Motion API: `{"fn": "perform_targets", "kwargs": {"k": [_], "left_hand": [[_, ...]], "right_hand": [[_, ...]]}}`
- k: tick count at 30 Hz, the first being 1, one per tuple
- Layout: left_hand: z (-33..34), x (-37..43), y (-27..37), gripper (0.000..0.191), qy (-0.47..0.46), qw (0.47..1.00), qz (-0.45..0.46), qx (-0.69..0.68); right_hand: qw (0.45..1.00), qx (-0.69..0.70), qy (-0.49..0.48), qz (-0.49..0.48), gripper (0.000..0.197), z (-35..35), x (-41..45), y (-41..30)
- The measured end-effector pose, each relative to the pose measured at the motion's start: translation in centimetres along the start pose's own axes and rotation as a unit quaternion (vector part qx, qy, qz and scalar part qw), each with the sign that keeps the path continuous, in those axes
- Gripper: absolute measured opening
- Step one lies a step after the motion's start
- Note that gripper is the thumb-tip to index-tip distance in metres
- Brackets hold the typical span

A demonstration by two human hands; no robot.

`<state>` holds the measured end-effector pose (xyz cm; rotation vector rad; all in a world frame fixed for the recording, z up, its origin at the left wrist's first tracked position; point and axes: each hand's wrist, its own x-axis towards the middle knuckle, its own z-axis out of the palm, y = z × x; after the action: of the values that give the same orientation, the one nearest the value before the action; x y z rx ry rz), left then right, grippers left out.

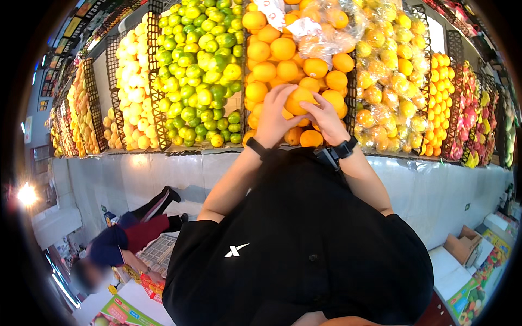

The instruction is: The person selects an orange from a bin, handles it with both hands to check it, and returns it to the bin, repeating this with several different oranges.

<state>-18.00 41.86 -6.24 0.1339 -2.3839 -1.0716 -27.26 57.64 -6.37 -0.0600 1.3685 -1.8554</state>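
Observation:
One orange (pixel 299 101) is held between both hands, just above a bin of loose oranges (pixel 282 49). On its left side, my left hand (pixel 274 116) grips it with fingers over the top and thumb below. From the right, my right hand (pixel 326 118) touches the same orange with thumb and fingers. Dark bands circle both wrists. Clear plastic wrap (pixel 346 24) and white printed paper (pixel 306 30) lie on oranges at the back of the bin. The fruit under my palms is partly hidden.
Green-yellow citrus (pixel 195 69) fills the bin to the left; plastic-wrapped yellow fruit (pixel 375 77) is to the right. Black mesh dividers (pixel 155 73) stand between sections. Behind at lower left, a person (pixel 110 244) leans by a red basket (pixel 153 287). A cardboard box (pixel 463 246) sits at lower right.

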Motion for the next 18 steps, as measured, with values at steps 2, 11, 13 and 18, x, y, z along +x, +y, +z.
{"fn": "perform_targets", "kwargs": {"k": [2,11,13,18], "left_hand": [[0.2,0.5,-0.5,0.075,-0.008,1.0,-0.009,-0.019],[1.7,2.1,-8.5,0.072,0.042,0.984,-0.042,0.168],[2.6,2.6,-8.9,0.071,0.029,0.986,-0.04,0.157],[2.9,1.9,-8.8,0.071,0.033,0.98,-0.056,0.188]], "right_hand": [[0.999,-0.033,0.014,-0.018,0.058,-1.2,1.2,1.5],[0.836,-0.364,0.289,-0.292,0.056,-8.9,8.5,-2.0],[0.779,-0.461,0.303,-0.298,0.061,-12.0,10.9,-2.4],[0.71,-0.616,0.269,-0.209,0.075,-12.3,13.1,-3.9]]}}
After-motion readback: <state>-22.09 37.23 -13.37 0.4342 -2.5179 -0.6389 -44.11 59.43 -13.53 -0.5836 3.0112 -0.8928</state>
